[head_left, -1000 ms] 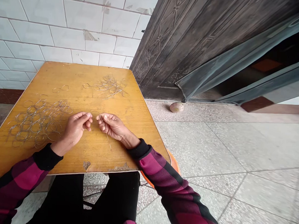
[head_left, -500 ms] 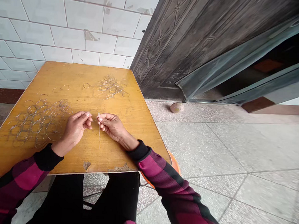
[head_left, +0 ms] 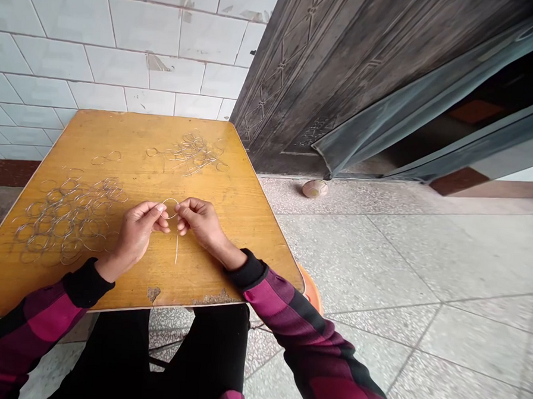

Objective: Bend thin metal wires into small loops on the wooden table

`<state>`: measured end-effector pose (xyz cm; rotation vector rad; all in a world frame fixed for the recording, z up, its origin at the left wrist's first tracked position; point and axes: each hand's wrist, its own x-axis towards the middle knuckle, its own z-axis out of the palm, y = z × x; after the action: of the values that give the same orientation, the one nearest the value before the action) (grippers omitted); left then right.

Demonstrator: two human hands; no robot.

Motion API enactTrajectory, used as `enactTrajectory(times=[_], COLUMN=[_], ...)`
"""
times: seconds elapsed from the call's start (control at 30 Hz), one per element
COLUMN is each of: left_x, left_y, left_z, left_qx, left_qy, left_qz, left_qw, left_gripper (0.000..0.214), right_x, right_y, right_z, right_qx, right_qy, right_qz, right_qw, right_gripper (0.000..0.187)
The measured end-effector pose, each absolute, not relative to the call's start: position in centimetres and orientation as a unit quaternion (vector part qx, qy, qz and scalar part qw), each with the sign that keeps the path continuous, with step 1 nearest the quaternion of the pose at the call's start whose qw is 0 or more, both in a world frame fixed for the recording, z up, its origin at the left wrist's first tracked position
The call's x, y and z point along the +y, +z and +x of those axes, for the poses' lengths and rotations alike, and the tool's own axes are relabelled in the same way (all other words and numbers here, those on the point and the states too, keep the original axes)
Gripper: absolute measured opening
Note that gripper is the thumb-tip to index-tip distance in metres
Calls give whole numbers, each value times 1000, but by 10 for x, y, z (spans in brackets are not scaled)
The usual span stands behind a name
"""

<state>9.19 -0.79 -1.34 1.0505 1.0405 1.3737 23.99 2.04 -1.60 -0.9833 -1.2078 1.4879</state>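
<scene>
Between my two hands is a thin wire loop [head_left: 169,217] with a straight tail pointing down toward me. My left hand [head_left: 140,228] pinches the loop's left side between thumb and forefinger. On the other side, my right hand [head_left: 201,221] is closed on the wire where the loop meets its tail. A wide spread of bent wire loops [head_left: 64,216] lies on the table left of my left hand. Farther back, a tangled heap of wire pieces [head_left: 196,152] rests beyond my right hand.
The wooden table [head_left: 131,133] stands against a white tiled wall [head_left: 145,26], its front edge chipped. A single wire piece [head_left: 106,158] lies near the back left. On the floor to the right is a worn ball [head_left: 314,189], near a dark carved door [head_left: 290,81]. An orange stool [head_left: 312,290] shows beneath the right corner.
The wire loop has turned so its round shape now faces me between my hands. My left hand has shifted slightly right, closer to my right hand.
</scene>
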Motion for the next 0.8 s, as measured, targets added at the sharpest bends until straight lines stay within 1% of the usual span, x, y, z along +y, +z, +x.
enactTrajectory(times=[0.13, 0.23, 0.43, 0.67, 0.8], left_x=[-7, -8, -8, -5, -3], left_y=[-14, -14, -16, -9, -7], left_z=[93, 95, 97, 92, 90], left_qx=[436, 437, 437, 425, 424], left_qy=[576, 580, 578, 579, 575], left_qz=[437, 433, 430, 406, 404], left_qw=[536, 535, 537, 566, 572], left_gripper=[21, 21, 21, 22, 23], right_x=[18, 17, 18, 21, 23], right_y=[-14, -14, -17, -10, -6], right_z=[240, 239, 239, 249, 253], right_qx=[-509, -512, -514, -547, -546], right_qy=[589, 581, 569, 580, 587], right_qz=[-408, -416, -422, -395, -394], right_qw=[476, 476, 484, 455, 450], right_gripper=[22, 21, 25, 33, 35])
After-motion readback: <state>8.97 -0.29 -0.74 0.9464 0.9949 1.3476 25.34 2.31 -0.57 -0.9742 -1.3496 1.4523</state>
